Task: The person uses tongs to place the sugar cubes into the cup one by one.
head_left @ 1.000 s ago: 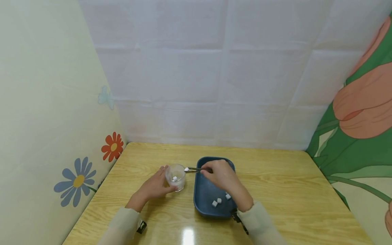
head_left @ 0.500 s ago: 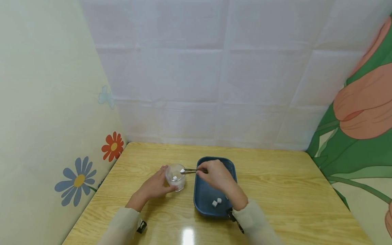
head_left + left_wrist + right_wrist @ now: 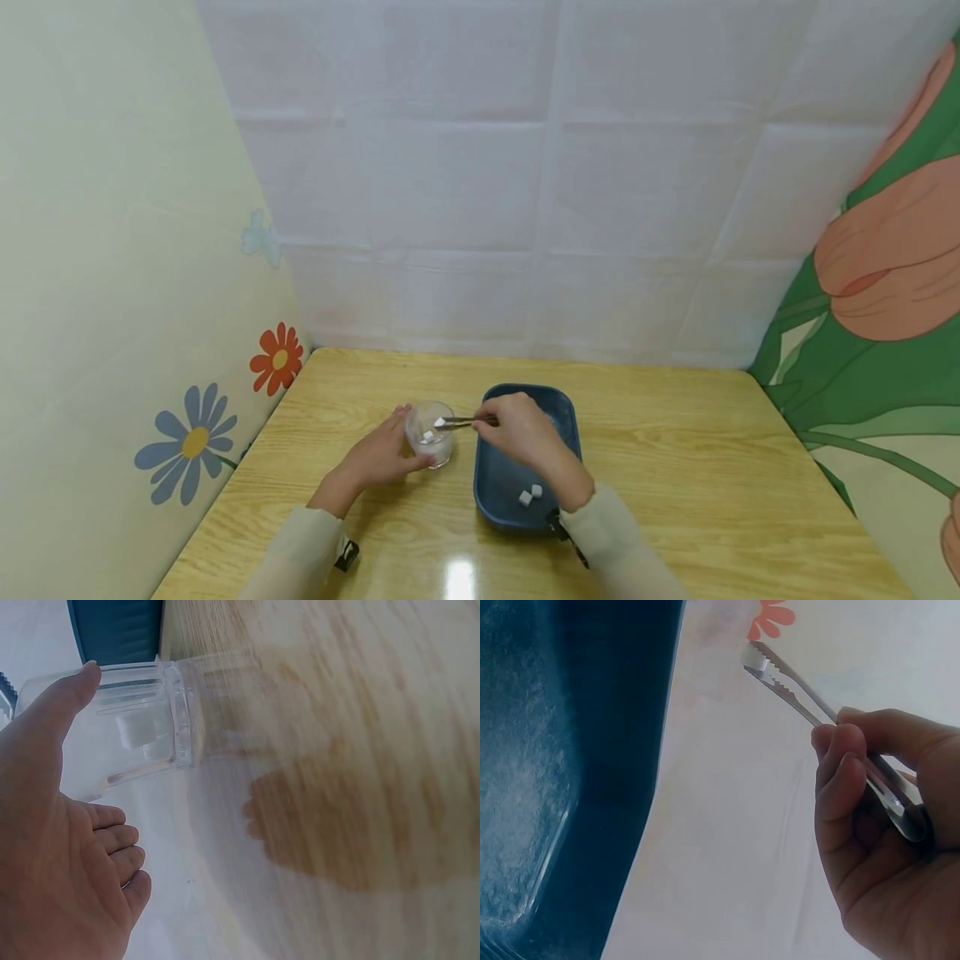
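My left hand (image 3: 381, 455) holds a clear glass (image 3: 441, 454) upright on the table, thumb on the near side and fingers round the far side. Through its wall the left wrist view shows white cubes (image 3: 136, 729) inside. My right hand (image 3: 519, 425) grips small metal tongs (image 3: 799, 684) with serrated tips. Between those tips is another white cube (image 3: 752, 657), which overlaps the glass's opening in the head view. Beneath the right hand lies a dark blue tray (image 3: 501, 475), with two white cubes (image 3: 526, 498) visible near its front end; my forearm covers part of it.
The wooden table (image 3: 675, 467) extends to both sides of the tray. A white cloth backdrop (image 3: 525, 208) hangs behind, with flower-printed panels (image 3: 191, 442) at left and right. A black strap piece (image 3: 347, 556) shows under the left sleeve.
My right hand has moved left, carrying the cube in the tongs from beside the glass rim to over its opening. The left hand and glass have stayed put.
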`<action>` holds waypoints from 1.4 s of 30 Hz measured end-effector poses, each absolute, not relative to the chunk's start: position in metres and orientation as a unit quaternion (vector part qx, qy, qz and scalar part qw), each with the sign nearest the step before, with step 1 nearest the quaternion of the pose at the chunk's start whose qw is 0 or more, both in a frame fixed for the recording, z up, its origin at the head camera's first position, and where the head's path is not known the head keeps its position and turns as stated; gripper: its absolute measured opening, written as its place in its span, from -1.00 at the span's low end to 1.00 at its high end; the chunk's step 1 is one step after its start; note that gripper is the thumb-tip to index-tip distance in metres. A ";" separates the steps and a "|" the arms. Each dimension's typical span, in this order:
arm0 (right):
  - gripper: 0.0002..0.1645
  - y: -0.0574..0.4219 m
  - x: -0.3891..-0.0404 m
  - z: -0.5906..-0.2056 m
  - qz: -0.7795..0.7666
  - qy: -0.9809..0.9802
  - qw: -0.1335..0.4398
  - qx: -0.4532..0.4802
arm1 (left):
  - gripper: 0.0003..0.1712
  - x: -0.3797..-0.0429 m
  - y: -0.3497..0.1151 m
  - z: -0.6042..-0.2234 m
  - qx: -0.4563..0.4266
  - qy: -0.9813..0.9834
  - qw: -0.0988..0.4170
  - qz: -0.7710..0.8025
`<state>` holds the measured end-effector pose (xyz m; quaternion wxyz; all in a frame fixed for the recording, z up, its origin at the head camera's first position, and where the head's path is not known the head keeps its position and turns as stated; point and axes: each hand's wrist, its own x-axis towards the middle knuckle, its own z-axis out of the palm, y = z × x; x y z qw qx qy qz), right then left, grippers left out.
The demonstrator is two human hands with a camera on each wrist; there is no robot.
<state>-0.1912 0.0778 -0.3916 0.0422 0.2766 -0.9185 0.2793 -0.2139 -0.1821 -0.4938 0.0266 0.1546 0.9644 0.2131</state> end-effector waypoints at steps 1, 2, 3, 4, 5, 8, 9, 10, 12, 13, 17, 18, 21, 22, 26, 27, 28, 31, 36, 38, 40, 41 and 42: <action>-0.82 0.077 -0.192 -0.392 0.279 -0.919 0.040 0.275 | 0.23 -0.214 -0.182 -0.493 0.156 0.964 0.025 0.213; -0.83 0.075 -0.192 -0.392 0.278 -0.920 0.037 0.274 | 0.22 -0.214 -0.182 -0.493 0.158 0.964 0.023 0.215; -0.84 0.074 -0.192 -0.392 0.277 -0.921 0.036 0.273 | 0.23 -0.214 -0.182 -0.493 0.157 0.964 0.025 0.213; -0.85 0.073 -0.193 -0.392 0.274 -0.921 0.038 0.273 | 0.23 -0.214 -0.182 -0.493 0.157 0.964 0.026 0.213; -0.86 0.072 -0.193 -0.392 0.272 -0.922 0.038 0.273 | 0.23 -0.214 -0.182 -0.493 0.157 0.964 0.027 0.212; -0.85 0.068 -0.194 -0.393 0.268 -0.922 0.041 0.276 | 0.22 -0.214 -0.183 -0.493 0.158 0.964 0.027 0.212; -0.85 0.067 -0.194 -0.393 0.266 -0.922 0.043 0.277 | 0.22 -0.214 -0.183 -0.493 0.158 0.964 0.029 0.211; -0.85 0.066 -0.195 -0.394 0.266 -0.922 0.045 0.279 | 0.22 -0.213 -0.183 -0.493 0.159 0.964 0.027 0.212; -0.84 0.063 -0.196 -0.395 0.267 -0.921 0.045 0.281 | 0.22 -0.213 -0.183 -0.494 0.161 0.963 0.023 0.216; -0.84 0.062 -0.196 -0.395 0.268 -0.920 0.044 0.283 | 0.21 -0.214 -0.183 -0.494 0.162 0.962 0.022 0.217; -0.84 0.057 -0.199 -0.398 0.269 -0.919 0.037 0.284 | 0.20 -0.214 -0.183 -0.496 0.161 0.962 0.023 0.218; -0.84 0.056 -0.199 -0.398 0.269 -0.920 0.035 0.283 | 0.20 -0.215 -0.183 -0.496 0.161 0.962 0.023 0.217; -0.84 0.054 -0.202 -0.401 0.268 -0.922 0.029 0.279 | 0.19 -0.215 -0.183 -0.497 0.161 0.963 0.023 0.217; -0.84 0.053 -0.202 -0.402 0.268 -0.923 0.026 0.277 | 0.19 -0.215 -0.183 -0.497 0.160 0.963 0.024 0.217; -0.84 0.051 -0.204 -0.404 0.269 -0.924 0.020 0.273 | 0.19 -0.215 -0.183 -0.497 0.160 0.962 0.024 0.219; -0.84 0.051 -0.205 -0.404 0.268 -0.924 0.020 0.273 | 0.19 -0.215 -0.183 -0.497 0.159 0.962 0.025 0.219; -0.84 0.050 -0.205 -0.405 0.268 -0.924 0.018 0.273 | 0.19 -0.215 -0.183 -0.497 0.159 0.962 0.026 0.220; -0.84 0.049 -0.207 -0.406 0.262 -0.926 0.014 0.272 | 0.19 -0.216 -0.183 -0.498 0.159 0.962 0.025 0.221; -0.83 0.046 -0.208 -0.407 0.251 -0.929 0.008 0.272 | 0.17 -0.217 -0.184 -0.499 0.160 0.962 0.025 0.218; -0.84 0.045 -0.209 -0.408 0.248 -0.929 0.008 0.273 | 0.16 -0.217 -0.184 -0.499 0.162 0.962 0.023 0.220; -0.84 0.044 -0.209 -0.408 0.245 -0.930 0.009 0.275 | 0.16 -0.217 -0.184 -0.499 0.163 0.961 0.019 0.223; -0.84 0.044 -0.209 -0.408 0.243 -0.930 0.008 0.275 | 0.16 -0.217 -0.184 -0.499 0.163 0.961 0.018 0.224; -0.84 0.043 -0.209 -0.408 0.241 -0.931 0.008 0.276 | 0.16 -0.217 -0.184 -0.500 0.163 0.960 0.017 0.226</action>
